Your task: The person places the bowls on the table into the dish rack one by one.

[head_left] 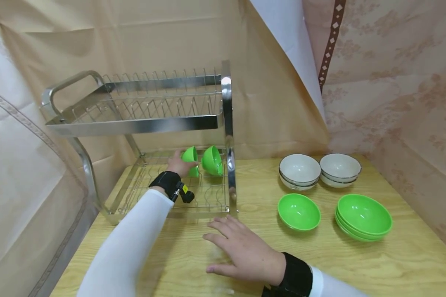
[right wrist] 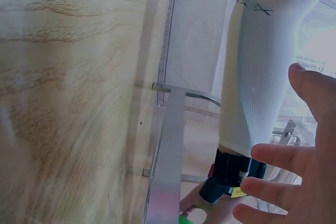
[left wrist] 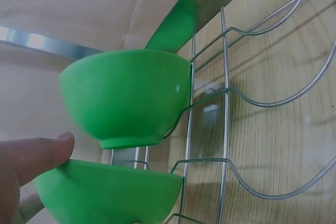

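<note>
My left hand (head_left: 180, 166) reaches into the lower tier of a metal dish rack (head_left: 224, 208) and grips a green bowl (head_left: 190, 159) standing on its side among the wires. In the left wrist view the thumb (left wrist: 44, 153) lies at the rim of that bowl (left wrist: 110, 192); the other fingers are mostly hidden behind it. Another green bowl (left wrist: 126, 95) stands tilted just beside, apart from the hand. My right hand (head_left: 245, 249) hovers over the table before the rack, fingers spread, holding nothing.
Two stacks of white bowls (head_left: 300, 168) stand at the right rear of the wooden table (head_left: 193, 255). In front of them sit a green bowl (head_left: 299, 211) and a stack of green bowls (head_left: 364, 216). The rack's upper tier (head_left: 141, 126) overhangs the left hand.
</note>
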`<control>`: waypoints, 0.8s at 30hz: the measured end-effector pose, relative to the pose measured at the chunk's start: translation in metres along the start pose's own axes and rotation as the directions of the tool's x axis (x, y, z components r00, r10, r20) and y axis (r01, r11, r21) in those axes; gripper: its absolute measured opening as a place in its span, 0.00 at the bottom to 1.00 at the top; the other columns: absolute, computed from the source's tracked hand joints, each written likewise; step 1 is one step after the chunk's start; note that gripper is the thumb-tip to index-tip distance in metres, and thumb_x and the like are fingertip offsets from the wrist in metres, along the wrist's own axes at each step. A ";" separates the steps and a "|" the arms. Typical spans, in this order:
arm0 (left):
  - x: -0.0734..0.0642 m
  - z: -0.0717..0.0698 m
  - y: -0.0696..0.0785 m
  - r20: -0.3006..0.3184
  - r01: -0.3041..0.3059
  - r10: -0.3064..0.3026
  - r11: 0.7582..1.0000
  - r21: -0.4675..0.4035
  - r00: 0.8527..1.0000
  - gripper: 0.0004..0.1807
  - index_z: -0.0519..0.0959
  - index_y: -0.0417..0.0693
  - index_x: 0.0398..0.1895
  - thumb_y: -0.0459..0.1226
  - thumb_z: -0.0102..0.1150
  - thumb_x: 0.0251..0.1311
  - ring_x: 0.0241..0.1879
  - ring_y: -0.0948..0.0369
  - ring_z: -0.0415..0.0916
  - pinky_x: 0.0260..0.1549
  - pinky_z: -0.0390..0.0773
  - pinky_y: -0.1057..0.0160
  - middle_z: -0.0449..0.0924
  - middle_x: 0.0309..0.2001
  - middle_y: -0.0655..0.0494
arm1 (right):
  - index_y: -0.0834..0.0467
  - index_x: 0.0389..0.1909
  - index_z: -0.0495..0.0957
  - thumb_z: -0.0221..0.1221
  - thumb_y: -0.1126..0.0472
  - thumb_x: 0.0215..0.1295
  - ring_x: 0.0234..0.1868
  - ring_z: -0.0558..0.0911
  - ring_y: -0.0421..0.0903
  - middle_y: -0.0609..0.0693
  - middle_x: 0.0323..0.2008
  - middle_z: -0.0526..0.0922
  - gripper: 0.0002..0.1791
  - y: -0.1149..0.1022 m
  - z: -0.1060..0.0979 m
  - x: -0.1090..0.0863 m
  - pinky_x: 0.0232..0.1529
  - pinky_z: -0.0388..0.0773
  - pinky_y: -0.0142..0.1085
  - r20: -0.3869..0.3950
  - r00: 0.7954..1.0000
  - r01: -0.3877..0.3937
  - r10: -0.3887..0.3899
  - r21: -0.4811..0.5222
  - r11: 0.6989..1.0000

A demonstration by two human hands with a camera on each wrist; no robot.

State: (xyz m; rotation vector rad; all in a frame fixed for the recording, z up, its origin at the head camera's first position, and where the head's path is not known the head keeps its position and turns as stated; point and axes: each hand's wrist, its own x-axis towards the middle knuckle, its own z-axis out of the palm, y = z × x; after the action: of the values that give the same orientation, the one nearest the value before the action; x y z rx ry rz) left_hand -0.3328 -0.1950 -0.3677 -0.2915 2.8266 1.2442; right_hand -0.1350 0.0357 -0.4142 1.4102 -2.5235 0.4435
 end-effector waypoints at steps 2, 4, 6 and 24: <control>0.003 0.000 -0.002 0.013 -0.009 0.009 1.000 0.004 1.000 0.43 0.50 0.52 0.75 0.47 0.62 0.62 0.54 0.39 0.64 0.50 0.75 0.43 0.46 0.66 0.26 | 0.49 0.63 0.69 0.49 0.30 0.64 0.69 0.54 0.47 0.51 0.67 0.64 0.35 -0.001 -0.002 0.000 0.71 0.52 0.50 0.003 1.000 0.001 -0.001 -0.003 1.000; 0.003 -0.001 -0.004 0.026 -0.028 0.028 1.000 -0.002 0.999 0.43 0.49 0.50 0.75 0.46 0.61 0.63 0.56 0.39 0.63 0.52 0.73 0.43 0.50 0.67 0.27 | 0.49 0.63 0.69 0.50 0.30 0.64 0.69 0.54 0.47 0.51 0.67 0.64 0.35 -0.003 -0.003 0.000 0.71 0.53 0.50 0.000 1.000 0.002 -0.002 -0.001 1.000; 0.001 -0.003 -0.006 0.036 -0.053 0.053 0.999 -0.010 0.998 0.43 0.49 0.47 0.75 0.44 0.61 0.63 0.58 0.40 0.61 0.56 0.71 0.43 0.53 0.67 0.29 | 0.49 0.63 0.70 0.50 0.30 0.64 0.69 0.53 0.46 0.52 0.67 0.64 0.35 -0.004 -0.003 0.000 0.70 0.53 0.50 -0.002 1.000 0.002 -0.002 0.002 1.000; -0.012 0.000 -0.006 0.036 -0.155 0.151 0.978 0.137 0.988 0.46 0.43 0.49 0.78 0.56 0.53 0.65 0.63 0.34 0.51 0.56 0.64 0.31 0.46 0.70 0.27 | 0.50 0.65 0.68 0.48 0.29 0.64 0.69 0.53 0.45 0.52 0.68 0.64 0.37 -0.002 -0.006 -0.001 0.70 0.52 0.50 0.038 0.998 -0.039 0.040 -0.031 0.999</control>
State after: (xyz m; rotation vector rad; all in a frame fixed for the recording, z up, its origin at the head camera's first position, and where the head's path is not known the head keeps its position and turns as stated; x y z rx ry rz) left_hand -0.3204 -0.1967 -0.3709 -0.0527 2.9436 1.0562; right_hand -0.1327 0.0379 -0.4086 1.3728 -2.5818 0.3871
